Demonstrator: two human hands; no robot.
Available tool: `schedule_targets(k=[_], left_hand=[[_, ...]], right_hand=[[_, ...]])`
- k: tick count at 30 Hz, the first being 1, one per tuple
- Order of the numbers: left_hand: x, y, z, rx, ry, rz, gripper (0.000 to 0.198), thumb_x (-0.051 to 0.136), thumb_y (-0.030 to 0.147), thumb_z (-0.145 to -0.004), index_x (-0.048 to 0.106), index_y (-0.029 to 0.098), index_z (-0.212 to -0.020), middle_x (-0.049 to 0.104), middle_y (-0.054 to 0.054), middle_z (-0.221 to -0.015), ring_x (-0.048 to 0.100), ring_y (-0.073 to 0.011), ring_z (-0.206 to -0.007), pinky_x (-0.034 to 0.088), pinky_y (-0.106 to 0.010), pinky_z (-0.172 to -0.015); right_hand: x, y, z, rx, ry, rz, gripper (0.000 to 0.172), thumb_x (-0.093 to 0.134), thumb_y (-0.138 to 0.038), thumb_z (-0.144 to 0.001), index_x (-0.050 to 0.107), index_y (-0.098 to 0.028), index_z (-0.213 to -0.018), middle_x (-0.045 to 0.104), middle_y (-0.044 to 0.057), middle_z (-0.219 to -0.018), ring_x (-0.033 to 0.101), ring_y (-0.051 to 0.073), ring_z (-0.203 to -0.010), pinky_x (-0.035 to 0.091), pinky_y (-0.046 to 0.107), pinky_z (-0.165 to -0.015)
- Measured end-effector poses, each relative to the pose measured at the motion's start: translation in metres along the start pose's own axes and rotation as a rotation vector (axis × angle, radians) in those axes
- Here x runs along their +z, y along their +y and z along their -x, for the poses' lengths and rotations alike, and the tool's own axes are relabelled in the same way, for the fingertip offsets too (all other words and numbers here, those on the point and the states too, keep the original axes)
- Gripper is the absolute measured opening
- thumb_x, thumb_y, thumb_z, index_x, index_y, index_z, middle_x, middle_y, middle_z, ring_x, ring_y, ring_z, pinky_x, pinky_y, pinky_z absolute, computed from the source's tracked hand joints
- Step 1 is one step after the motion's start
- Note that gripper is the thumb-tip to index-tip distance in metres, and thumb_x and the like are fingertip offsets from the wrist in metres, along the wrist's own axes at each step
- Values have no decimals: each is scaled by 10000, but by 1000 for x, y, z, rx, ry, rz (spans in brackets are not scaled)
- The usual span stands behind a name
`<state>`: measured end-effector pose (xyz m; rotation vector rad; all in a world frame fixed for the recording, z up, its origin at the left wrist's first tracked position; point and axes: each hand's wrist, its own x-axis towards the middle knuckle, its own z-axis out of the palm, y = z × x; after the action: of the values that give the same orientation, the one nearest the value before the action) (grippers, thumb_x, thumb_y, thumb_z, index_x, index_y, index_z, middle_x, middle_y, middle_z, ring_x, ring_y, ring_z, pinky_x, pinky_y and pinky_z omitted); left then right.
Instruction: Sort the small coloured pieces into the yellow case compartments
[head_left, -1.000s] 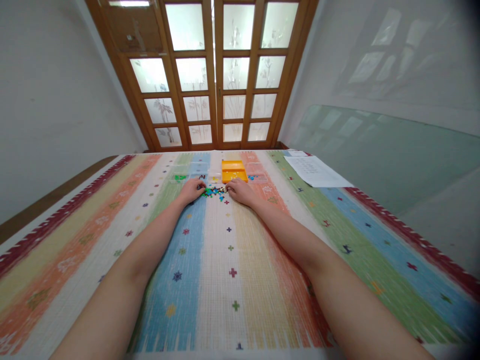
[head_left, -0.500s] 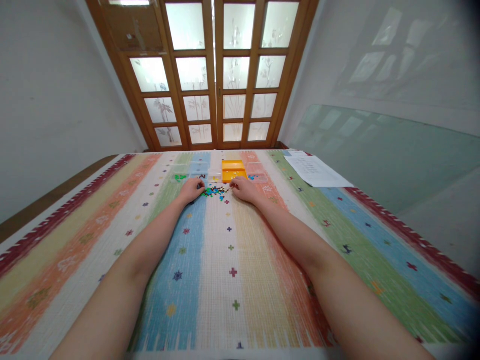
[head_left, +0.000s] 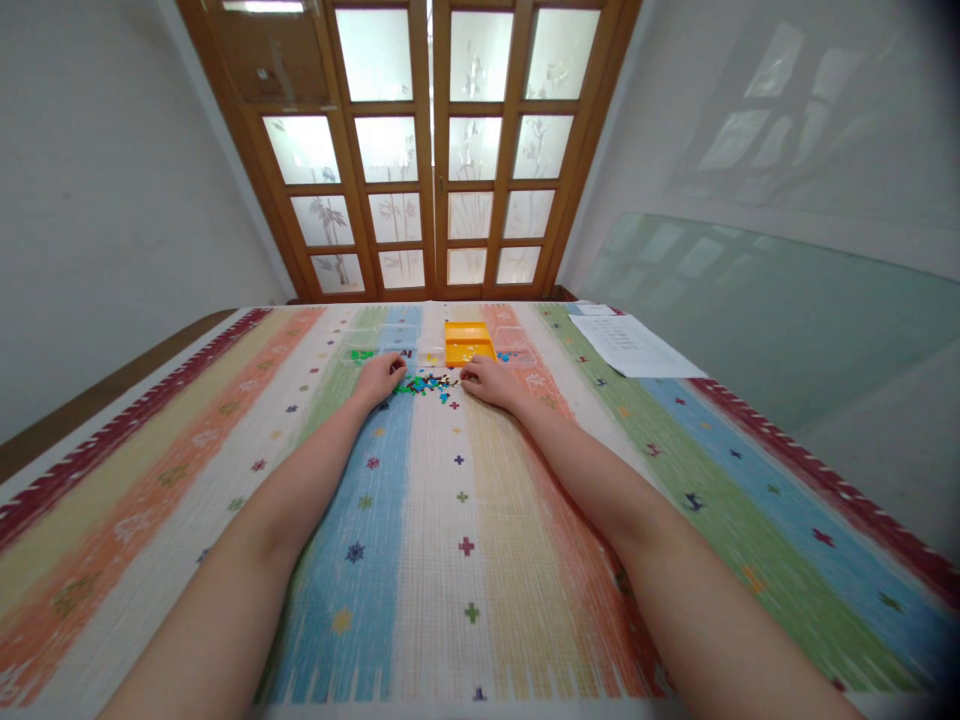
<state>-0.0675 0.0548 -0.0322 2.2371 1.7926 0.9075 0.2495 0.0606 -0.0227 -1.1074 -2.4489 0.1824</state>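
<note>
A loose pile of small coloured pieces [head_left: 426,385], mostly green, blue and dark red, lies on the striped cloth between my hands. My left hand [head_left: 379,378] is at the pile's left edge, fingers curled together in a pinch; anything between the tips is too small to make out. At the pile's right edge rests my right hand [head_left: 487,381], its fingers also bent and closed, their contents hidden. Just beyond stands an open yellow box [head_left: 466,329] with a few pieces in it. Green pieces [head_left: 361,355] lie in the clear box at left, blue pieces [head_left: 506,356] in the one at right.
The striped tablecloth [head_left: 435,560] covers the long table. Printed paper sheets [head_left: 637,345] lie at the far right. A pane of greenish glass [head_left: 750,300] leans along the right wall, and wooden glazed doors [head_left: 431,180] stand behind the table.
My left hand has shifted slightly left, showing more of the pile's left edge. My right hand stays almost where it was.
</note>
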Motion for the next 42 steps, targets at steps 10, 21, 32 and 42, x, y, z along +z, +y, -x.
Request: schedule_targets(k=[10,21,32,42], left_hand=[[-1,-7,-4,-111,142,179,226,588,344,-965,770,221,-1018,765,-50,-926,682,-223,-857,513,-339,-839],[-6,-5,-6,-241,211,309,238,593,330,-968,770,171,-983,776,-51,-909,674,-206,-823,519,-290,-789],[1,-20,-12,-315,258,415,287,617,269,-907,756,181,-1143,779,-64,-1017,689,-191,-833,558,-304,-815],[8,-38,-18,-407,352,595,437,560,211,-903,718,139,-1304,783,-98,-1158,657,-132,-732,550,-260,-736]], right_hand=[[2,-6,0,76,77,-66,145,602,-197,-974,746,-186,-978,748,83,-1016,656,210,-916,481,298,-831],[6,14,-8,335,411,-384,266,552,-176,-907,742,-184,-1093,782,108,-1131,709,234,-1020,561,414,-984],[12,22,-11,374,470,-465,360,516,-194,-923,701,-165,-1231,761,133,-1215,709,236,-1076,553,423,-1022],[5,12,-8,351,404,-412,324,526,-201,-966,714,-164,-1226,763,126,-1227,701,239,-1055,543,393,-1005]])
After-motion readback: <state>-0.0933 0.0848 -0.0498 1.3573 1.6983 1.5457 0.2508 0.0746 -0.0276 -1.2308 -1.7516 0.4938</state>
